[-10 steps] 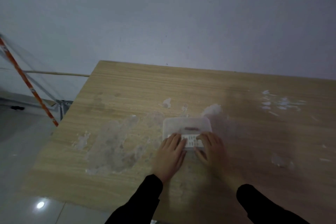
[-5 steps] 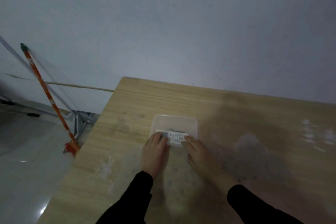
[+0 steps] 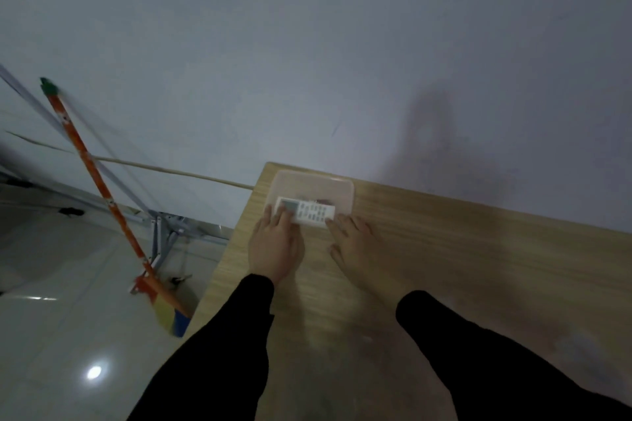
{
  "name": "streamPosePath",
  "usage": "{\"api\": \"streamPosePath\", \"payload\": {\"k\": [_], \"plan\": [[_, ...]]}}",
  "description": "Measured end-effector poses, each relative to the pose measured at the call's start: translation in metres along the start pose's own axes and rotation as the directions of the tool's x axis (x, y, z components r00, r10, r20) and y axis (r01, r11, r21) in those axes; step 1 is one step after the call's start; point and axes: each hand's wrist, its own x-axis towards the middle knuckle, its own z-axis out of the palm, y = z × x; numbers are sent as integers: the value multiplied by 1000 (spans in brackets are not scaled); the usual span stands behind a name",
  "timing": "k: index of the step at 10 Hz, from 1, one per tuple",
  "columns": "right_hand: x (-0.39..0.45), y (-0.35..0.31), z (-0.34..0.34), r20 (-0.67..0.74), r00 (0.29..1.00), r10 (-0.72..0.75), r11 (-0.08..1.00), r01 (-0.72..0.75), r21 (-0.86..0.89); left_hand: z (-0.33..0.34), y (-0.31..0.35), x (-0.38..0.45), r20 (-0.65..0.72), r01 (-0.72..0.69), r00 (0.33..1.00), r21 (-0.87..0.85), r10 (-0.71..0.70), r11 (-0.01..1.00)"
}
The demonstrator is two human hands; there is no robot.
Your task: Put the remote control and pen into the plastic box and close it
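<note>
A translucent plastic box [image 3: 313, 183] sits at the far left corner of the wooden table [image 3: 461, 267]. Inside it lies a white remote control [image 3: 309, 212] with its buttons up. A dark pen [image 3: 318, 201] shows faintly behind the remote. My left hand [image 3: 275, 246] rests palm down with its fingertips on the box's near left edge, over the remote's end. My right hand [image 3: 355, 243] touches the box's near right corner with its fingertips. I cannot tell whether a lid covers the box.
An orange broom [image 3: 99, 188] leans against the wall left of the table, its head on the shiny floor. A metal frame [image 3: 164, 232] stands beside it. The table's left edge is just beside the box, and the wall rises right behind it.
Both hands and the box have slid together across the table toward its far left corner. The view has swung left, so more floor and the broom show.
</note>
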Motion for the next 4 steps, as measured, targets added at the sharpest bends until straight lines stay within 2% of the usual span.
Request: {"api": "streamPosePath", "payload": {"k": [1,2,3,4], "plan": [[15,1,1,30,999,21,998,-23,64,-3,-13,21,149,-27,989,11,25,1000],[22,6,0,86,996,19,992,-29,121,-5,-21,34,225,-56,974,114,29,992],[12,10,-9,113,993,16,990,-31,139,-12,-15,29,237,-73,971,160,34,984],[-6,21,-22,19,1000,22,995,-24,100,-17,1,11,189,-99,980,161,67,982]]}}
